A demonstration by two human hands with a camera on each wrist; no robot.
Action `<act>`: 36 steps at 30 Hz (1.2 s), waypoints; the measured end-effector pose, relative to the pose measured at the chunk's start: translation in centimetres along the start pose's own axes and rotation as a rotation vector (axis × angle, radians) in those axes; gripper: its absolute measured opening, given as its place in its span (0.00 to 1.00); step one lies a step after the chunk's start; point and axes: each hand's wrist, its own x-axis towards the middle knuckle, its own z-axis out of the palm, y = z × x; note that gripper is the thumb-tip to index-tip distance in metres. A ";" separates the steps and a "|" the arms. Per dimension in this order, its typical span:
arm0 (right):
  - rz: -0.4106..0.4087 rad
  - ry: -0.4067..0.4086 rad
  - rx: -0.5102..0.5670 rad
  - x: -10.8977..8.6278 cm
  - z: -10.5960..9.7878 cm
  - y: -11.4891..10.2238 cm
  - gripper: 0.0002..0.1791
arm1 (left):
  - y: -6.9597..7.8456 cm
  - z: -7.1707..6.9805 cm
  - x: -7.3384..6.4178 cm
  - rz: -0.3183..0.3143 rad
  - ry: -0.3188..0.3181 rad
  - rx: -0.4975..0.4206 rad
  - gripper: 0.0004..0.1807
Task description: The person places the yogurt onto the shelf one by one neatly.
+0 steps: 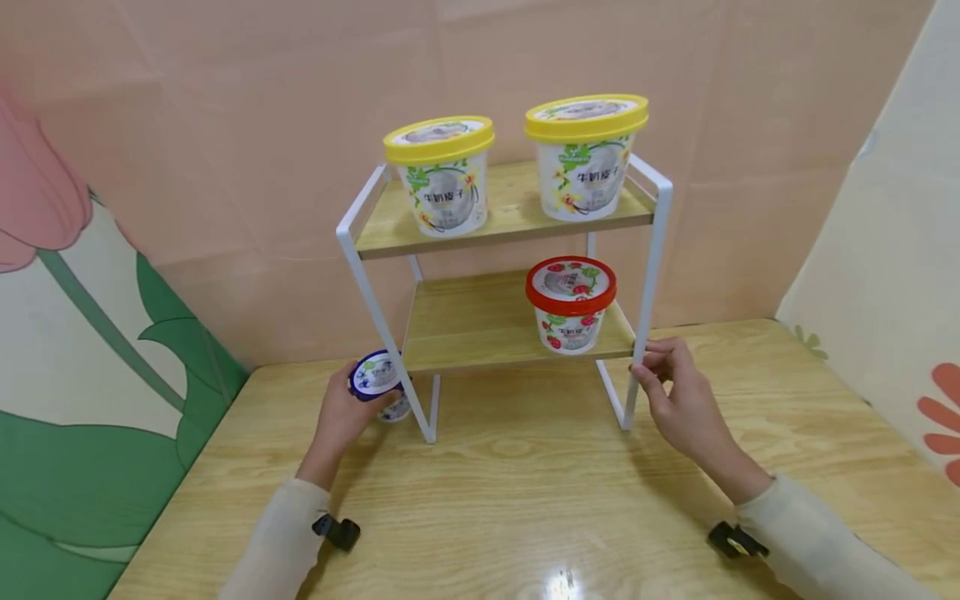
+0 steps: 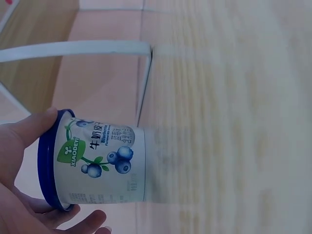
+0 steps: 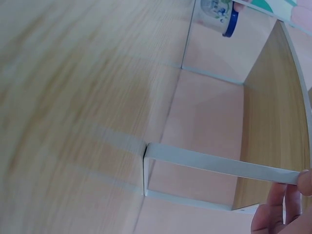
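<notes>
My left hand [image 1: 343, 417] grips a small white tub [image 2: 105, 185] by its dark blue lid, left of the two-tier shelf rack [image 1: 472, 321]. The left wrist view shows blueberries printed on the tub's side and its base right at the tabletop. Thumb and fingers lie on opposite sides of the lid. My right hand [image 1: 688, 412] pinches the rack's front right white metal post [image 3: 219, 164] near the lower board. A red-lidded tub with strawberries [image 1: 570, 325] sits on that board's right side. Two yellow-lidded tubs, one left [image 1: 450, 196] and one right [image 1: 585, 179], stand on the upper board.
The rack stands upright on a wood-grain table [image 1: 517, 492], near its back edge. Behind it hangs a pink backdrop [image 1: 262, 208]. A panel with a large flower print [image 1: 90, 350] is at the left, and a pale wall [image 1: 885, 275] at the right.
</notes>
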 end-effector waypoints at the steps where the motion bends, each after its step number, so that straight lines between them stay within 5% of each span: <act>1: 0.001 -0.002 0.001 0.0 0.0 0.0 0.16 | 0.0 0.0 -0.2 -0.006 0.001 0.006 0.43; 14: 0.005 -0.005 -0.008 -0.2 -0.2 0.0 0.16 | 0.5 -0.2 -2.3 -0.103 -0.041 0.032 0.54; 24: -0.010 -0.004 0.005 0.0 -0.1 -0.2 0.15 | 0.8 -0.5 -3.7 -0.046 -0.046 0.031 0.51; 36: -0.031 0.010 0.000 0.0 -0.1 -0.1 0.16 | 1.1 -0.5 -5.1 -0.108 -0.044 0.076 0.55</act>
